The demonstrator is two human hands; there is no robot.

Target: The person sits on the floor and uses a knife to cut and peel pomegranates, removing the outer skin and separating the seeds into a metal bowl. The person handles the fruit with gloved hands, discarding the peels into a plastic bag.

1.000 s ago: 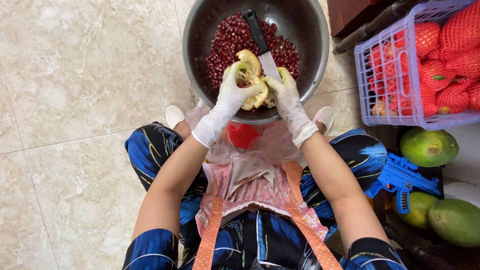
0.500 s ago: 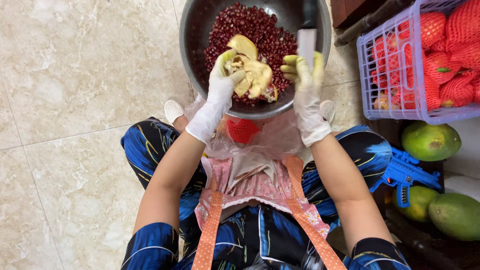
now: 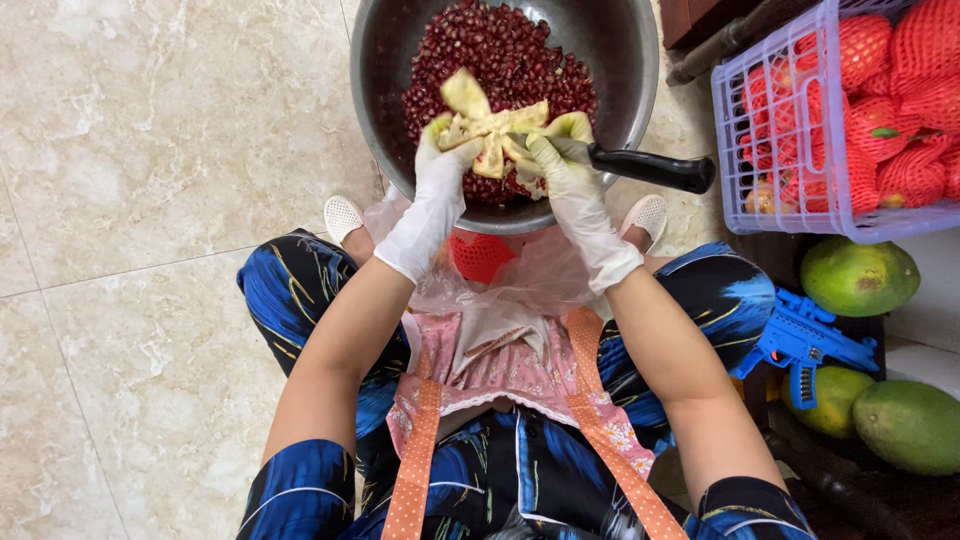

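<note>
Now my left hand fingers clamp the pomegranate peel over the steel bowl; my right hand fingers grip peel and knife.

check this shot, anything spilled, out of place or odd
No spill: the red seeds all lie inside the metal bowl. One oddity: a blue toy gun lies among the green fruits at the right, below the lilac basket.

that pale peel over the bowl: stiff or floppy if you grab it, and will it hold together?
The opened peel probably flexes rather than holds shape: its lobes splay out between the left hand and right hand. It looks light, being emptied over the seeds. Ragged edges suggest it may tear. Gloves could slip on it.
</note>
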